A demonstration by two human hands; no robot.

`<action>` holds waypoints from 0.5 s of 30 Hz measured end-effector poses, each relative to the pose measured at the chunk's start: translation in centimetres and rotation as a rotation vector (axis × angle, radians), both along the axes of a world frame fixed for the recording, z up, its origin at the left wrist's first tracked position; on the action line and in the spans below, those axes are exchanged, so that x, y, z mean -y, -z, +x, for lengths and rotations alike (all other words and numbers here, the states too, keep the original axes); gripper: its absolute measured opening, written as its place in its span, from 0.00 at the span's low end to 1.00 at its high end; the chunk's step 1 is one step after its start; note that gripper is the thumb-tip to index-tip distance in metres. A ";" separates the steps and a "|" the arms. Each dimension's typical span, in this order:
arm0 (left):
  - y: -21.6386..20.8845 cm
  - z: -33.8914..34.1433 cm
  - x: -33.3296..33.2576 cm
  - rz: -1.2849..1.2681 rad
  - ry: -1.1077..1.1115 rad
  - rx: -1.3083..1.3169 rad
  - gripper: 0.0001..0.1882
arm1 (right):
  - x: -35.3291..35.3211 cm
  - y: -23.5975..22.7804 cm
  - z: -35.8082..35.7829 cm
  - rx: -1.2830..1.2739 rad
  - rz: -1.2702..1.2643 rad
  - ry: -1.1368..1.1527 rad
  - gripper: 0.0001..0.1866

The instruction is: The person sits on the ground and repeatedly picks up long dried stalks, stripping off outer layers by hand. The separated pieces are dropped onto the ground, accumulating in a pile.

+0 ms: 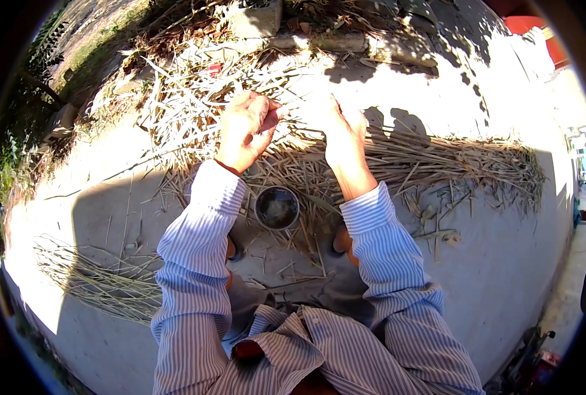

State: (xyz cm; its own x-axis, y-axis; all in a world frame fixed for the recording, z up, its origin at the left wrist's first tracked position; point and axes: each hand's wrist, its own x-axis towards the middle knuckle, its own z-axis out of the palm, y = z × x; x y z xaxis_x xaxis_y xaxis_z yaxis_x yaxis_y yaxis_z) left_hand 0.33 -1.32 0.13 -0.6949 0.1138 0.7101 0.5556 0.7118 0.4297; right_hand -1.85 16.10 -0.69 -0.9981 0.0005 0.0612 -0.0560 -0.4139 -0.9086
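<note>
Striped shirt (352, 349) cloth fills the near edge, its sleeves (191, 263) running far past a round bowl (277, 228) of dark liquid on the concrete floor (484, 257). A lowered arm or shifted foot (342, 240) could, I judge, tip that bowl and soak the nearby straw; harsh glare might also hide a slipping strand. Both arms stretch forward, with the hands side by side, slightly apart. Fingers of the left hand (248, 131) curl inward; the right hand (347, 141) is partly bent, thumb side up. Washed-out light leaves me unable to tell how closed either is, or whether it holds anything. Dry stalks (464, 158) lie below them and right, loose straw (187, 118) far left.
</note>
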 end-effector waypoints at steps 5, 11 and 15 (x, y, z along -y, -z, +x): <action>0.4 0.5 1.3 -0.146 -0.025 -0.019 0.08 | 0.6 0.6 0.3 0.098 -0.061 -0.076 0.11; 0.2 1.5 5.2 -0.412 -0.127 0.088 0.06 | -1.7 4.5 -1.2 -0.174 0.758 -0.395 0.15; 1.3 3.2 6.9 -0.567 -0.223 0.051 0.10 | -0.5 13.7 1.8 -0.004 1.269 -0.696 0.14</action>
